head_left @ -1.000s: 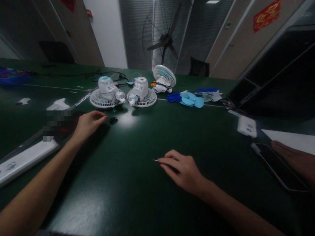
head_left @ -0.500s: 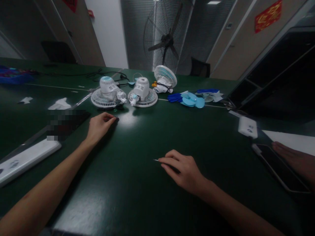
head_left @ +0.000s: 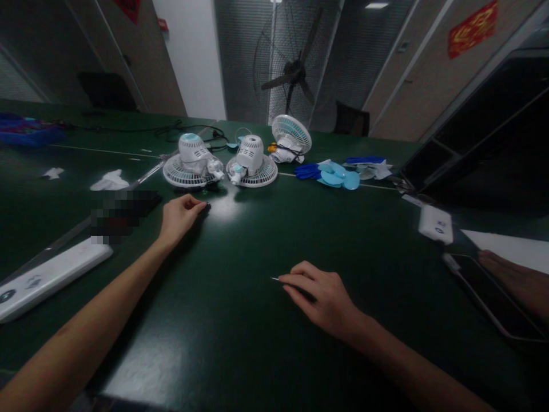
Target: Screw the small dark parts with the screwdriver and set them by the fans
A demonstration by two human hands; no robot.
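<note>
My left hand (head_left: 180, 216) pinches a small dark piece (head_left: 208, 207) between thumb and fingertips, low over the green table (head_left: 240, 246); the piece is too small to make out. My right hand (head_left: 319, 292) is closed around a slim tool whose thin metal tip (head_left: 275, 278) points left; my fingers cover most of the rest. Beyond my left hand, two small white fans (head_left: 195, 157) (head_left: 252, 157) lie face down on their grilles. Behind them a third white fan (head_left: 289, 140) leans with its grille tilted up.
Light blue fan blades (head_left: 338, 175) and blue gloves (head_left: 306, 170) lie right of the fans. White power banks or cases (head_left: 55, 277) (head_left: 436, 224) flank the work area. Another person's hand (head_left: 512, 280) rests beside a phone-like dark device (head_left: 493, 297). Crumpled white paper (head_left: 110, 180) lies at left.
The view has shifted slightly, so everything appears a little further right. Both hands keep nearly the same pose and grip.
</note>
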